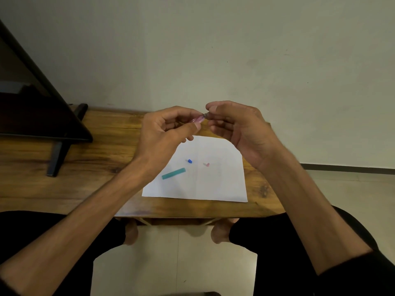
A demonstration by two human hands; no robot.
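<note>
While the pink pen barrel (199,120) was pinched above the wooden table (85,167) in the curled left hand (168,133), its dark tip (206,114) was pinched by the right hand (237,129). A teal cap (173,173), blue plug (190,161) and pink piece (207,164) lay apart on the paper (213,184) (the job was judged roughly midway). Screwing on or off could not be told; the barrel was mostly hidden.
</note>
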